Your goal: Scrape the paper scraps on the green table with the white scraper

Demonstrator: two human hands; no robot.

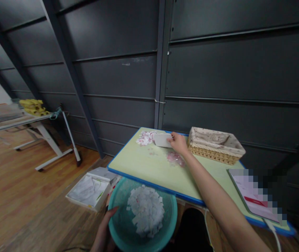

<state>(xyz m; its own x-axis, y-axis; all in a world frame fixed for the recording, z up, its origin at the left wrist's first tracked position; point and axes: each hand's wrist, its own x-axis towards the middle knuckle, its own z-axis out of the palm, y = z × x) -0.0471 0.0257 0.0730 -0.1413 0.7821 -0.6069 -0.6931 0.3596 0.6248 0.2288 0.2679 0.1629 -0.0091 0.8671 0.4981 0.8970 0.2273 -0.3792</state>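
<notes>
My left hand (110, 217) grips the left rim of a teal plastic basin (171, 221), its thumb over the edge and its other fingers hidden. A heap of small white pieces (147, 210) lies inside the basin, which is held below the table's front edge. Over the yellow-green tabletop (136, 161), my right hand (177, 142) is closed on the right end of a flat white plate-like piece (162, 140) with rounded corners. Directly left of that piece is a pile of small white and pink bits (145, 138). A clear and pink heap (175, 159) sits nearer me.
A cloth-lined wicker basket (215, 151) stands at the back right of the table. A tablet-like device (254, 196), partly pixelated, lies at the right with a white cable. An open white box (86, 192) is on the floor at left. Dark panels rise behind the table.
</notes>
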